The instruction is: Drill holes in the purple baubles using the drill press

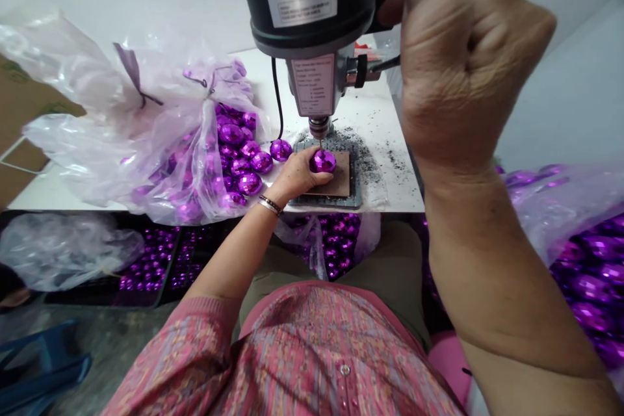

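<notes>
My left hand (pixel 298 175) grips a shiny purple ball (pixel 323 160) on a brown pad (pixel 340 183) under the drill bit (pixel 320 136) of a bench drill press (pixel 316 19). The bit touches the top of the ball. My right hand (pixel 463 65) is raised beside the machine head, its fingers curled in a fist around the feed lever (pixel 387 64), most of which is hidden behind the hand.
A clear plastic bag (pixel 160 136) spilling several purple balls lies left of the drill on the white table (pixel 380 123). Dark drill dust lies around the base plate. Trays of purple balls (pixel 151 266) sit under the table, and another bag of them (pixel 589 273) lies at right.
</notes>
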Demonstrator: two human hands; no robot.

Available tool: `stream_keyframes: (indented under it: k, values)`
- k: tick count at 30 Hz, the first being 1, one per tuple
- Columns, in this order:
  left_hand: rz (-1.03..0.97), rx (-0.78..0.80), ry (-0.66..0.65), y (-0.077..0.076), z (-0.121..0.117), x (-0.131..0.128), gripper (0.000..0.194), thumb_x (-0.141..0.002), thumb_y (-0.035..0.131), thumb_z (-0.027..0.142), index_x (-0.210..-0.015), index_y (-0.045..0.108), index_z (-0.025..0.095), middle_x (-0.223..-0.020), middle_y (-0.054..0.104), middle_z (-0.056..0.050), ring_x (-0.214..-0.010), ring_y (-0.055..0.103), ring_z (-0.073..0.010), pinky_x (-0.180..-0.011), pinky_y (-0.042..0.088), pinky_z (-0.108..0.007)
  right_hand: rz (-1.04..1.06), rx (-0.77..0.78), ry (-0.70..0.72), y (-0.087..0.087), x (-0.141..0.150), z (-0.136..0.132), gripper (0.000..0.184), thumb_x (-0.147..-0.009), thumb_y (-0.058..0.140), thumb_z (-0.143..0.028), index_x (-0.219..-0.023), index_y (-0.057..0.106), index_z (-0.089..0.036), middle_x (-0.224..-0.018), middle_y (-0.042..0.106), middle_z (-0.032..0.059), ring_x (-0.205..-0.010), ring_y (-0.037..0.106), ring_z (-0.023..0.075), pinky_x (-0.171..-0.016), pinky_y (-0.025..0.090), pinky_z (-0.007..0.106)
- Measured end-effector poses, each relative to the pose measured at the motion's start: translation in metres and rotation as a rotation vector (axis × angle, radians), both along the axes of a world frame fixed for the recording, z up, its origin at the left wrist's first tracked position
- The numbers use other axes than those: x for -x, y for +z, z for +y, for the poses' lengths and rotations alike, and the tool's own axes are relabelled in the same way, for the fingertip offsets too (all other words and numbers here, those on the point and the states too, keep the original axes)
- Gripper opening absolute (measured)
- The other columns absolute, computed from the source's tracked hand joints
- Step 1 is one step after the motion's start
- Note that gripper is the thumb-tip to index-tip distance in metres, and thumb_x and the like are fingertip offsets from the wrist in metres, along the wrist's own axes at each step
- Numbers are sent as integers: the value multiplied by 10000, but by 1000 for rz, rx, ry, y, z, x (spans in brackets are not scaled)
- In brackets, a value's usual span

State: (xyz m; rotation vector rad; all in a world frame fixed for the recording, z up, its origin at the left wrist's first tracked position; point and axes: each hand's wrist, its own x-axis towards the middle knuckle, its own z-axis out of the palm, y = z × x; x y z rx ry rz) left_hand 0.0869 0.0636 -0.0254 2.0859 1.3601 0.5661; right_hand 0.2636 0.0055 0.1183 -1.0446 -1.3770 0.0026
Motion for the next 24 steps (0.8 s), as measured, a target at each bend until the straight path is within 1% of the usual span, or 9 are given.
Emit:
stream_keyframes:
  k: [2,4,6,10,14,16,20,22,24]
  values:
    - [-45,-4,31,-7,-1,0,562,-717,834,284,-1249,706,154,-1102,764,-78,-1013,678,-262,-994,533,-400,26,-33,27,-1,1,0,373,-1015,440,-267,-777,659,-81,-633,474,-4,-757,552,14,-703,359,165]
    - [-67,-7,63,-11,-1,0,619,-699,851,284,-1288,699,172,-1129,763,-77,-1055,668,-272,-1033,519,-420,13,-19,25,0,2,0,377,-1022,460,-253,-702,579,-94,-634,452,-5,-707,513,4,-701,357,173]
    - [-64,-3,85,-13,-2,-1,660,-690,862,294,-1317,693,177,-1156,762,-87,-1091,659,-292,-1059,506,-442,-12,14,14,1,2,-1,385,-1025,471,-251,-681,550,-97,-632,440,-12,-664,465,-8,-723,370,177]
    - [-32,13,95,-12,-3,-1,700,-681,873,322,-1343,691,182,-1190,755,-99,-1135,647,-327,-1087,489,-481,36,-24,52,2,1,1,392,-1014,488,-250,-656,547,-102,-578,430,-31,-632,457,-14,-748,403,183]
    - [-74,37,83,-8,-4,0,745,-676,866,300,-1392,670,239,-1208,744,-80,-1158,644,-312,-1100,491,-461,57,-31,82,1,1,1,460,-982,483,-226,-553,374,-101,-552,375,-42,-643,498,-38,-712,386,159]
    - [-73,54,83,-5,-4,-1,768,-674,863,293,-1412,655,252,-1196,739,-76,-1161,643,-311,-1097,495,-453,56,-4,67,1,1,-1,464,-981,466,-252,-550,405,-89,-573,403,-40,-671,515,-47,-713,372,159]
    - [24,98,76,3,-4,-5,712,-695,850,322,-1375,660,232,-1125,725,-78,-1133,643,-322,-1062,512,-471,56,59,-27,2,3,-5,428,-978,440,-325,-716,655,-63,-585,419,-38,-668,481,-50,-718,353,182]
    - [86,105,82,7,-5,-7,707,-713,839,336,-1383,646,213,-1127,713,-93,-1160,628,-343,-1061,506,-489,62,73,-43,1,4,-6,428,-975,440,-341,-768,697,-70,-608,462,-36,-659,466,-47,-716,358,190]
    - [118,101,79,9,-6,-9,713,-731,829,333,-1403,628,207,-1155,703,-99,-1212,603,-356,-1086,486,-498,63,71,-32,1,4,-6,415,-970,459,-314,-730,697,-73,-662,545,-34,-686,495,-44,-716,371,188]
